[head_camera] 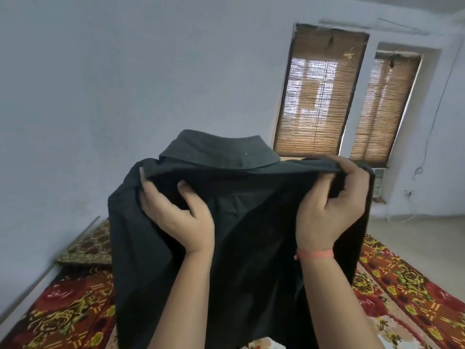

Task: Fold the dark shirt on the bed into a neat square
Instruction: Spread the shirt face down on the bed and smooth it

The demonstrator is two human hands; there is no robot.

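The dark shirt (246, 238) hangs in the air in front of me, above the bed, collar at the top and body draping down. My left hand (178, 215) grips the fabric at the left shoulder, fingers curled into the cloth. My right hand (332, 205) grips the right shoulder edge, with a pink band on its wrist. The shirt's lower part falls toward the bed and hides the bed's middle.
The bed (407, 293) has a red and yellow floral cover. A brown patterned pillow (88, 245) lies at the left by the wall. Two windows with bamboo blinds (317, 96) stand behind. Pale floor (415, 227) lies to the right of the bed.
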